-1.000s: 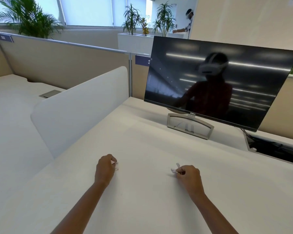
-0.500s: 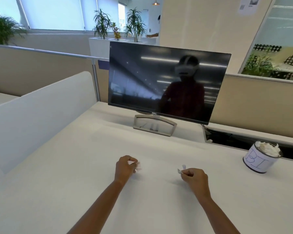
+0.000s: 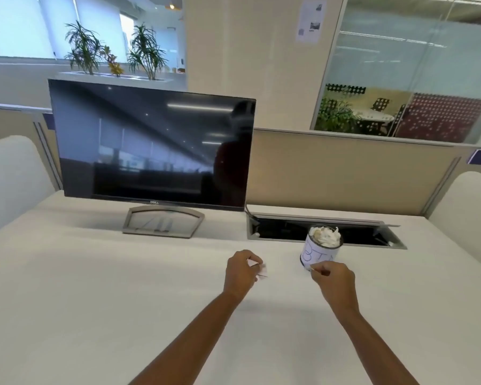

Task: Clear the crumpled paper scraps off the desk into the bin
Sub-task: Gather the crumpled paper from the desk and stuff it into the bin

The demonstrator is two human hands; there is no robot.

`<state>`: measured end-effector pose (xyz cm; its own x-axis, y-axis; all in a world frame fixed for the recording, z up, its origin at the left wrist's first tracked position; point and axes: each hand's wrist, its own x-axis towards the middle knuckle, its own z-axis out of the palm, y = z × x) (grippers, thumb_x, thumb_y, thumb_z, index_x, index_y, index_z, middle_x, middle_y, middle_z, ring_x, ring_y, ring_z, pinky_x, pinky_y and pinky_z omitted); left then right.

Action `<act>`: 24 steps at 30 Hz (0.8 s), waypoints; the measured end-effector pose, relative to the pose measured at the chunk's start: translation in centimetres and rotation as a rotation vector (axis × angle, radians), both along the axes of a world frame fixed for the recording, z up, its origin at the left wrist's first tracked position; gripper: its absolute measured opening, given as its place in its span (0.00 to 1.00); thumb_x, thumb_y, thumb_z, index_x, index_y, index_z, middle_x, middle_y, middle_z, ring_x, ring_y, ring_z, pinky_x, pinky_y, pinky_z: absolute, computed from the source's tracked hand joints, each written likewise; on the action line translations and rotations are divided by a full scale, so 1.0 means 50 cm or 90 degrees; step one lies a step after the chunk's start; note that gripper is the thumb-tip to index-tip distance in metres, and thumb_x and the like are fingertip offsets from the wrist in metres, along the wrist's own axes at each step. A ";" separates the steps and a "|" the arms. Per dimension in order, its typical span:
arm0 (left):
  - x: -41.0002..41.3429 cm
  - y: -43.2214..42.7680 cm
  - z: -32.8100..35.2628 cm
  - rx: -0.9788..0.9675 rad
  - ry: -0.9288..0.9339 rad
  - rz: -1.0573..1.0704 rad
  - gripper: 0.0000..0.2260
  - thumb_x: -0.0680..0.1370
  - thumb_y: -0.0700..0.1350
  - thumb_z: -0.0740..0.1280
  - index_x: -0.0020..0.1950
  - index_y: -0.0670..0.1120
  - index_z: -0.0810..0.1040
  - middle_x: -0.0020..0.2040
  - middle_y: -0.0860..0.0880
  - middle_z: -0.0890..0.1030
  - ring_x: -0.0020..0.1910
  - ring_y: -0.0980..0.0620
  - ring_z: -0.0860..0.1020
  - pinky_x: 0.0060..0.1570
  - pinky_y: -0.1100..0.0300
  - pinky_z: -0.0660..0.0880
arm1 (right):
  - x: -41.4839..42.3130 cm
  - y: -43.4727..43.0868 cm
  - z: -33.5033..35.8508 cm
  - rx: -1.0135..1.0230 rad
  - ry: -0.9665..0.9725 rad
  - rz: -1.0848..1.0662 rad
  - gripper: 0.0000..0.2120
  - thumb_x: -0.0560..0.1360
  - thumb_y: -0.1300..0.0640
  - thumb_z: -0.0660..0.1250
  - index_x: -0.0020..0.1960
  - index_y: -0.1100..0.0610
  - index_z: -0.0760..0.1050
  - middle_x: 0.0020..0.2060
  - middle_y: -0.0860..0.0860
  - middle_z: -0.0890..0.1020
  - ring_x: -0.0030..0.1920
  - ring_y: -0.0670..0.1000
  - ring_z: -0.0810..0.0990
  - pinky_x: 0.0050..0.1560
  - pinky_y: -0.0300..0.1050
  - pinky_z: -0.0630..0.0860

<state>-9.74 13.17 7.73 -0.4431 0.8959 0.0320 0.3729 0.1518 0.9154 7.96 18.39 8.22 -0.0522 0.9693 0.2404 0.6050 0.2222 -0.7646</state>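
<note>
Paper scrap [image 3: 258, 267] in left hand [image 3: 240, 273], pointing right, 2nd scrap [image 3: 314, 269] in right hand [image 3: 335, 279]

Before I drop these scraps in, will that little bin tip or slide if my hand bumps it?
Probably slides rather than tips: the bin looks squat and stands upright on the smooth desk. It is likely light, since only crumpled paper shows inside. That paper is heaped above the rim, so a bump may spill some.
</note>
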 end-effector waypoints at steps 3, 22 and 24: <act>0.077 0.071 0.021 0.015 0.033 -0.031 0.05 0.75 0.33 0.64 0.47 0.35 0.79 0.53 0.37 0.80 0.36 0.46 0.75 0.28 0.69 0.72 | 0.055 0.051 0.023 0.022 -0.016 -0.021 0.06 0.71 0.69 0.67 0.45 0.68 0.82 0.43 0.61 0.84 0.44 0.59 0.81 0.42 0.43 0.72; 0.245 0.335 0.059 0.041 0.210 -0.019 0.11 0.77 0.31 0.57 0.51 0.38 0.78 0.54 0.41 0.79 0.47 0.49 0.76 0.47 0.58 0.74 | 0.074 0.272 0.054 0.110 -0.260 0.095 0.12 0.75 0.65 0.56 0.58 0.60 0.69 0.48 0.59 0.81 0.44 0.58 0.77 0.38 0.45 0.68; 0.249 0.341 0.045 0.055 0.216 -0.042 0.13 0.77 0.31 0.56 0.55 0.38 0.78 0.55 0.40 0.79 0.51 0.47 0.78 0.54 0.55 0.77 | 0.067 0.279 0.040 0.120 -0.298 0.112 0.13 0.76 0.64 0.58 0.61 0.60 0.68 0.52 0.58 0.81 0.49 0.57 0.79 0.41 0.45 0.72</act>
